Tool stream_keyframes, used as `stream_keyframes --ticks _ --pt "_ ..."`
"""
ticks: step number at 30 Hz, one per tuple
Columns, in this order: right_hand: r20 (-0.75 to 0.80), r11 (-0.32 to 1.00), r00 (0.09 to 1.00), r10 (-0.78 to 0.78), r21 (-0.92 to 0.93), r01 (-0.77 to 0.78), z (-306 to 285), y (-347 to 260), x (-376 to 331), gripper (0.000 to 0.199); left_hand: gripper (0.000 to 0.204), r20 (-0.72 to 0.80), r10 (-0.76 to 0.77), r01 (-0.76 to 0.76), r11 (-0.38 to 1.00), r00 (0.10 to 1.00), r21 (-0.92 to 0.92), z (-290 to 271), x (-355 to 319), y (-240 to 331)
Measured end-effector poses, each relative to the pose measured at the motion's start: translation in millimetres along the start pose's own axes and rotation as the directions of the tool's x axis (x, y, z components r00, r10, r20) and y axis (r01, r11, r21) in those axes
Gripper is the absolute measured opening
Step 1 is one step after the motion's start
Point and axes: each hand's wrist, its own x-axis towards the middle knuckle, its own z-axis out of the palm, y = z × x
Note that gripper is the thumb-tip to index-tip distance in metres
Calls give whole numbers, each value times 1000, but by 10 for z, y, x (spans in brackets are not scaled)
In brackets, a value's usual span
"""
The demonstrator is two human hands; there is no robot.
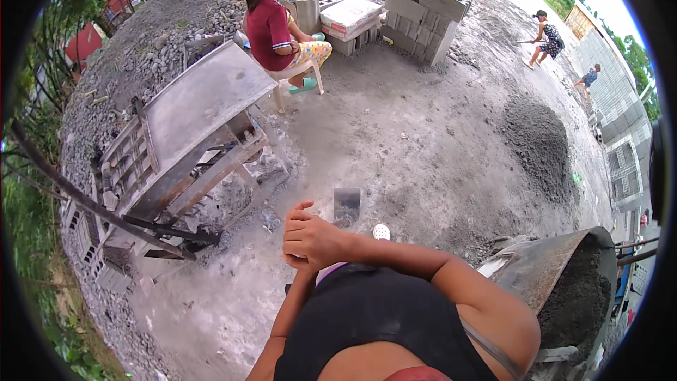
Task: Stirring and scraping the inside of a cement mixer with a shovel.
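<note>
My hands are together in front of my waist. My right hand [317, 240] lies on top with its fingers curled closed over my left hand [296, 262], which is mostly hidden beneath it. One fingertip sticks up past the knuckles, and I cannot make out whose it is. No tool shows in either hand. On the ground just beyond them is a small grey rectangular box-like object [346, 204]. My white shoe [381, 231] shows beside it. To the left stands a metal machine with a broad sloping plate [208, 102] and a lever bar [92, 201].
A curved metal container [536, 268] of dark mix stands close at my right. Beyond it lies a dark sand pile [539, 141]. A person in a maroon shirt [271, 35] sits on a white chair [300, 70] near stacked hollow blocks [423, 21]. Another person [546, 39] bends farther off.
</note>
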Motion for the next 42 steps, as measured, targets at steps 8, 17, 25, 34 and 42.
stream_keyframes --ticks 8,17,25,34,42 --pt "37 998 999 5 67 -7 122 70 -30 16 44 -85 62 -62 998 994 11 23 -6 134" --pt "14 997 997 79 -2 -79 -19 119 -41 13 44 -120 164 -160 986 979 41 74 238 227" --pt "-10 997 998 64 42 -63 6 239 -23 11 44 -201 210 -179 970 957 162 96 309 348" --pt "55 977 998 6 214 -17 64 424 -9 13 31 -214 372 -283 891 903 356 -69 332 216" --pt "181 908 981 -68 419 -14 -68 621 5 11 27 -453 339 -244 935 824 256 188 398 316"
